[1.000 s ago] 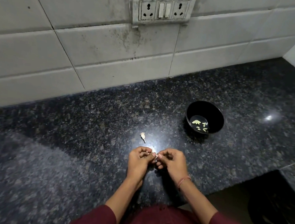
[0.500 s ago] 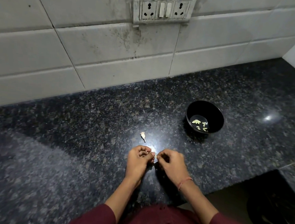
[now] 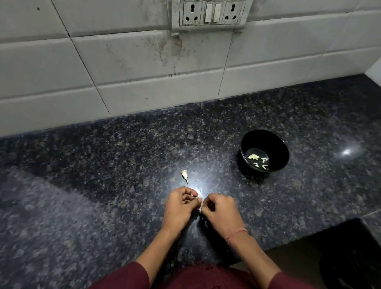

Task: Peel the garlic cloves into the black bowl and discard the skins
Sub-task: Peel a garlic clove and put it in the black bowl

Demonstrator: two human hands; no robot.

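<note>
Garlic clove (image 3: 200, 199), likely light and slippery, best held endwise, is pinched between curled left hand (image 3: 180, 208) and right hand (image 3: 222, 211) near black bowl (image 3: 278, 143).

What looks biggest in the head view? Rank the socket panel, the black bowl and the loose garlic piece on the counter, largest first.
Socket panel, largest.
Black bowl, somewhat smaller.
Garlic piece, far the smallest.
The panel is farther away, so real sizes are unsure.

Speckled black granite counter (image 3: 90, 182), stained white tiled wall (image 3: 54, 65), switch-and-socket panel (image 3: 212, 12) mounted on it
</note>
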